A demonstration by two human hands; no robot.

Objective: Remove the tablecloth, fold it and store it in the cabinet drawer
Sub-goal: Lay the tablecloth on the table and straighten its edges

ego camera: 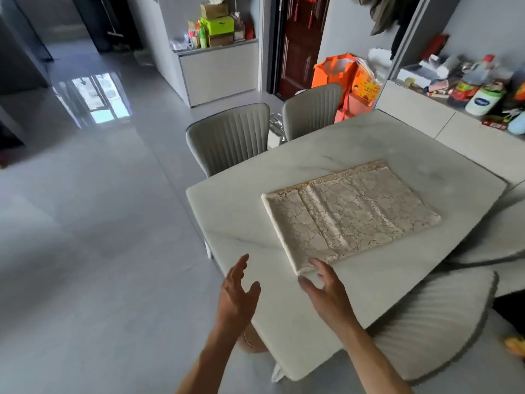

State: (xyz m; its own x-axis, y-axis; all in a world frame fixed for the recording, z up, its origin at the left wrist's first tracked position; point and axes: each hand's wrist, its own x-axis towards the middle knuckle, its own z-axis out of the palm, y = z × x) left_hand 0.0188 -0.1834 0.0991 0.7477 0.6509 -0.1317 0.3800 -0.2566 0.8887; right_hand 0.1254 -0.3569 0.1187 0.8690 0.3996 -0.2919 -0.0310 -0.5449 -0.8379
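The cream lace tablecloth point(349, 214) lies folded into a flat rectangle on the white marble table point(241, 211). My right hand point(326, 291) is open at the cloth's near corner, its fingertips touching the edge. My left hand point(238, 291) hovers open over the table's near left edge, a little apart from the cloth and holding nothing. A low cabinet point(218, 75) with pale fronts stands across the room by the dark door; another counter with pale fronts point(420, 109) runs behind the table at right.
Two grey ribbed chairs point(230, 137) stand at the table's far side, and a third chair point(434, 328) is tucked in at my right. Orange bags point(338, 72) sit by the door. Bottles and clutter point(480, 89) cover the right counter. Grey tiled floor stretches left.
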